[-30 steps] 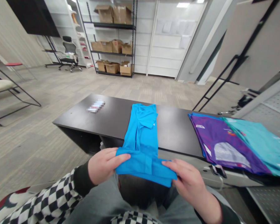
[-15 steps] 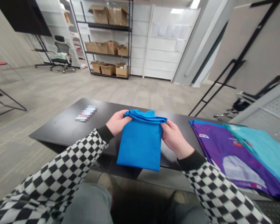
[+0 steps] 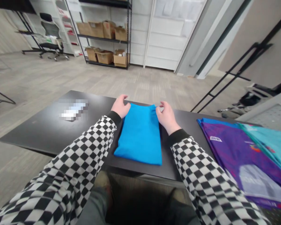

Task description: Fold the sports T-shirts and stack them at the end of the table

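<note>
A folded bright blue piece of fabric (image 3: 140, 134), probably a garment, lies flat on the black table (image 3: 93, 125) in front of me. At its far left corner is my left hand (image 3: 121, 107), fingers and thumb apart, the thumb beside the fabric's edge. My right hand (image 3: 166, 115) is by the far right corner, also with a gap between thumb and fingers. Its thumb touches or nearly touches the slightly wrinkled cloth there.
To the right lie a purple printed jersey (image 3: 239, 153) and a teal one (image 3: 269, 143). A blurred-out flat item (image 3: 73, 110) rests at the table's left. Beyond are a shelf rack with cardboard boxes (image 3: 105, 57), an office chair (image 3: 50, 37) and a board stand (image 3: 234, 75).
The blue fabric, held up by its top edge before, now lies on the table. Both hands have loosened their grip on it. My view has tilted downward.
</note>
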The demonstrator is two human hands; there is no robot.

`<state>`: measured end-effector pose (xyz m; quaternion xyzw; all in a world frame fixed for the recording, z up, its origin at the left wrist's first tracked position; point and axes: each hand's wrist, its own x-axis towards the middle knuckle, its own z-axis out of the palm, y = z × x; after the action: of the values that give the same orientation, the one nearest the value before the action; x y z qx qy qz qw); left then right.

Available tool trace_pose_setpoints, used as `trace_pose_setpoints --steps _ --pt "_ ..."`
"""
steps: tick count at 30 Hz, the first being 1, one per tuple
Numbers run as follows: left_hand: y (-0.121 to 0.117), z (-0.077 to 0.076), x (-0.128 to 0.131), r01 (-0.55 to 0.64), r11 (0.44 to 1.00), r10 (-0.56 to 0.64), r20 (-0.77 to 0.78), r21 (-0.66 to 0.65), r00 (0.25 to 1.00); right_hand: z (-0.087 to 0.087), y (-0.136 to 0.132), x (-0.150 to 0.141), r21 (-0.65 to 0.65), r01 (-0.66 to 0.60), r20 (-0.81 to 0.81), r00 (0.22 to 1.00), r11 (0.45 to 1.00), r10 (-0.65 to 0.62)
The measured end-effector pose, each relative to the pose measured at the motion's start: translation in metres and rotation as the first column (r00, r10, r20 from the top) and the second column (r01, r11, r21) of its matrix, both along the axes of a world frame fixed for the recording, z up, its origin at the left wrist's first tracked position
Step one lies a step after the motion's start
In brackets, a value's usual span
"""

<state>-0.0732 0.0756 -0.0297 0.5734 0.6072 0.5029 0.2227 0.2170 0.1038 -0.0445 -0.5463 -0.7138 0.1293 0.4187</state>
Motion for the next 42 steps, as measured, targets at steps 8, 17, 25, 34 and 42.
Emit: trace_pose_setpoints --steps 8,17,25,34,42 --pt "-0.158 0.000 -0.005 0.599 0.797 -0.588 -0.329 -0.079 0.739 0.018 -0.109 0.009 0.034 -0.424 0.175 0.894 0.905 0.412" --pt "-0.265 -0.036 -0.022 0.518 0.851 -0.445 -0.646 -0.089 0.620 0.001 -0.254 0.036 -0.294 -0.543 0.390 0.683 0.787 0.617" --pt "-0.279 -0.035 -0.011 0.628 0.768 -0.278 -0.817 0.127 0.506 -0.020 -0.282 0.043 -0.081 -0.534 0.380 0.764 0.841 0.522" --pt "-0.295 0.088 0.064 0.580 0.812 -0.544 -0.280 0.060 0.791 0.082 -0.314 0.114 -0.080 -0.358 -0.322 0.892 0.930 0.316" --pt "-0.267 0.157 0.181 0.663 0.737 -0.640 0.454 0.133 0.620 0.167 -0.322 0.181 0.003 -0.202 -0.600 0.783 0.979 0.163"
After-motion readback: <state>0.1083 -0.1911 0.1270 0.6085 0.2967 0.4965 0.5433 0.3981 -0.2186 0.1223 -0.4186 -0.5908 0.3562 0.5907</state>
